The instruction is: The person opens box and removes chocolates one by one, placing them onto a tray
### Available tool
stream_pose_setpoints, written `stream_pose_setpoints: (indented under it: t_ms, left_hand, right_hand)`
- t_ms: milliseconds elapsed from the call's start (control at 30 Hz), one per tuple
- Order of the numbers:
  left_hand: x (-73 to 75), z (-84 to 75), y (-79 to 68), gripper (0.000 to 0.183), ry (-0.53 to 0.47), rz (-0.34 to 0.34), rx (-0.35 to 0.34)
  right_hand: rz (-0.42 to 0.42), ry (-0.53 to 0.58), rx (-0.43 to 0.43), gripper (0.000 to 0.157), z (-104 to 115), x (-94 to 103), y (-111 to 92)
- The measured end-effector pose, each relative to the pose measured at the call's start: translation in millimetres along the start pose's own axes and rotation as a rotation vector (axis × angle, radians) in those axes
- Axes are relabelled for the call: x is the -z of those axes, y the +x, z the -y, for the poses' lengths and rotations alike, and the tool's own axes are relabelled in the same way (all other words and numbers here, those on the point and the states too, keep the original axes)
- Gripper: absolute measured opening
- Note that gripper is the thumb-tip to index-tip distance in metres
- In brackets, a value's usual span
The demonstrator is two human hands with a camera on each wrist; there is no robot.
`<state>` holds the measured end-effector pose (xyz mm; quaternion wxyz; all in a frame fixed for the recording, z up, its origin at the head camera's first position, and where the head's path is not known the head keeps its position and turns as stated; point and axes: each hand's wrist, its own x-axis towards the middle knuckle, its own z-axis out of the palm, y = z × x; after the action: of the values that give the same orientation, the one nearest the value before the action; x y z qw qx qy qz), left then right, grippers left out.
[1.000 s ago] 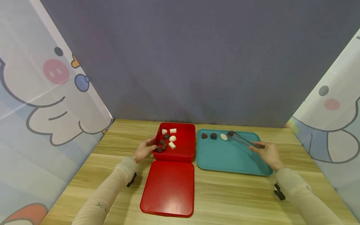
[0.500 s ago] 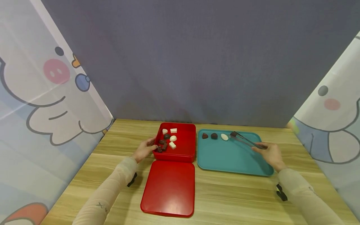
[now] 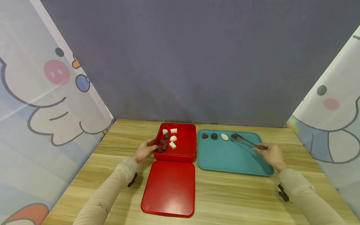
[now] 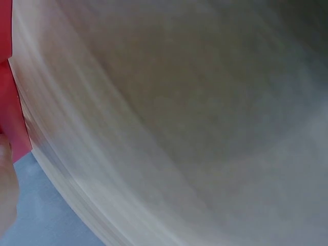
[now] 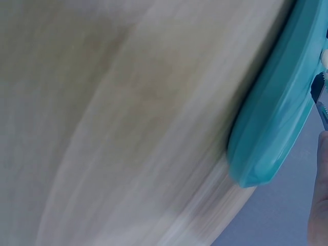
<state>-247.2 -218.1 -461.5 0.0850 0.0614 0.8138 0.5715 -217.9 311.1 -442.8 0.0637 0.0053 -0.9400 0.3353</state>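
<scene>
My right hand [image 3: 271, 154] holds a pair of metal tongs [image 3: 251, 143] over the teal tray [image 3: 230, 161]. The arms of the tongs are spread, with a dark chocolate [image 3: 234, 136] between their tips, at the right end of a row. In that row lie a white oval chocolate [image 3: 224, 137], a round dark one [image 3: 214, 136] and a dark triangular one [image 3: 205, 136]. My left hand [image 3: 144, 150] grips the left wall of the red box [image 3: 182, 158], thumb over the rim. Several dark and white chocolates [image 3: 172, 138] sit in its left part.
A red lid [image 3: 170, 189] lies flat right in front of the box. The tray stands close to the box's right side on the wooden table [image 3: 225, 200]. A grey curtain [image 3: 197, 62] hangs behind the table, and printed cloth panels flank it.
The dark chocolate at the tongs has shifted slightly right, leaving a gap beside the white oval one. The tongs' arms have spread apart around it. My left hand stays on the box.
</scene>
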Motion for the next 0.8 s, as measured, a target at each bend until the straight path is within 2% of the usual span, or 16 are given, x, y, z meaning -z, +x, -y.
stream_pose_setpoints:
  t_ms: [533, 800]
  left_hand:
    - [0.0, 0.9, -0.1, 0.056, 0.000, 0.002, 0.012]
    - [-0.4, -0.1, -1.3, 0.056, 0.010, 0.002, 0.008]
  right_hand:
    - [-0.018, -0.028, 0.023, 0.046, -0.8, 0.2, -0.9]
    - [-0.001, -0.014, 0.013, 0.050, -1.1, 0.0, -2.4]
